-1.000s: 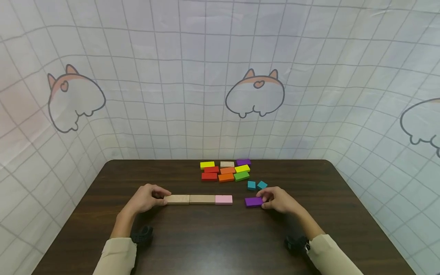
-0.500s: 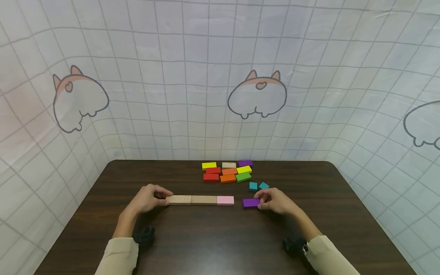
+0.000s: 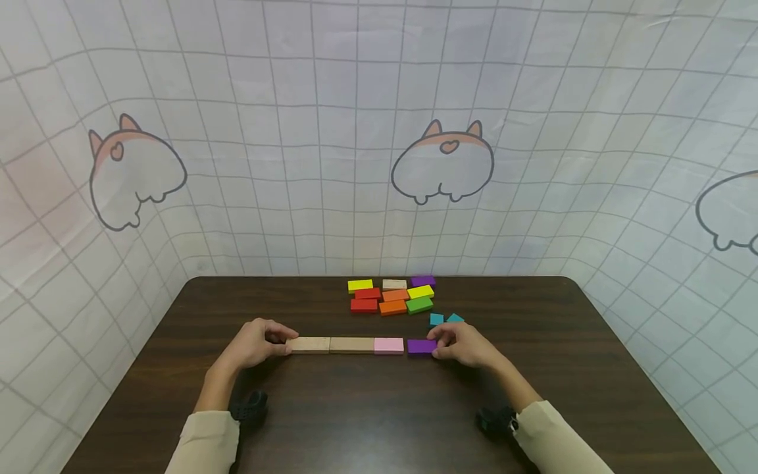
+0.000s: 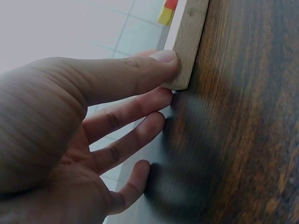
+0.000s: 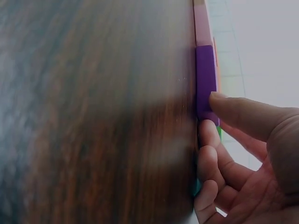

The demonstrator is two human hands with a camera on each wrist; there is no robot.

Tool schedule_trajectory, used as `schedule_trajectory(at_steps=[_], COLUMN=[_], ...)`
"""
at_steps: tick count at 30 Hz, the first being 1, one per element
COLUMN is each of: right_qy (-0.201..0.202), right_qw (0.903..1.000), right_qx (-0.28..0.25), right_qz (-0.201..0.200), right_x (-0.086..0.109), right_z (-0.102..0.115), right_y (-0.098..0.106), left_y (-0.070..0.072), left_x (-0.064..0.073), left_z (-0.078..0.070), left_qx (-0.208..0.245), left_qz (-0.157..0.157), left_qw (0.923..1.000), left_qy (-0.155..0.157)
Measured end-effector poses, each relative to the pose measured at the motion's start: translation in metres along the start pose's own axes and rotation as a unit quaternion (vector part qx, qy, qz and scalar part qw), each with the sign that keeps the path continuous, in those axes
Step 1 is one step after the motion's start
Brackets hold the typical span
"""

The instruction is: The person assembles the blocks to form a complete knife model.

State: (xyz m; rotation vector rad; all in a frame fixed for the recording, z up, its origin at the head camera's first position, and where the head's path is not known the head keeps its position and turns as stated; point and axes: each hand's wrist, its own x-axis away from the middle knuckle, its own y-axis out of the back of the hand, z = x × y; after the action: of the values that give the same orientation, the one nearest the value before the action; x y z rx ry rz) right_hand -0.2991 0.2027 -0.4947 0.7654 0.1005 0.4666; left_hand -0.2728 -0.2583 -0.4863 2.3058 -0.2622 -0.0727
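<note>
Two bare wooden blocks and a pink block (image 3: 388, 345) lie end to end in a row across the table. My left hand (image 3: 260, 342) pinches the left end of the leftmost wooden block (image 3: 310, 345), thumb on its near side in the left wrist view. A purple block (image 3: 420, 347) lies in line with the row, a narrow gap from the pink one in the head view. Its right end is pinched between thumb and fingers of my right hand (image 3: 464, 345). The second wooden block (image 3: 352, 345) sits between the first and the pink block.
Behind the row lies a cluster of coloured blocks, among them a red block (image 3: 364, 305), an orange block (image 3: 393, 307) and a green block (image 3: 419, 305). Two small blue blocks, one of them a square piece (image 3: 436, 319), lie just beyond my right hand.
My right hand has slid the purple block leftward, narrowing the gap to the pink block. My left hand keeps its place at the row's left end.
</note>
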Motion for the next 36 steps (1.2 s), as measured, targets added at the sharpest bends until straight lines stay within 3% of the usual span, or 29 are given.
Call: schedule_trajectory(at_steps=[36], right_qy=[0.009], right_qw=[0.9999], right_qx=[-0.007], right_qz=[0.002], right_x=[-0.0075], right_z=[0.0067], right_y=[-0.0038], left_y=[0.0004], left_x=[-0.0021], left_z=[0.0003], left_qx=[-0.004], left_qz=[0.003], left_qw=[0.9999], left_qy=[0.013])
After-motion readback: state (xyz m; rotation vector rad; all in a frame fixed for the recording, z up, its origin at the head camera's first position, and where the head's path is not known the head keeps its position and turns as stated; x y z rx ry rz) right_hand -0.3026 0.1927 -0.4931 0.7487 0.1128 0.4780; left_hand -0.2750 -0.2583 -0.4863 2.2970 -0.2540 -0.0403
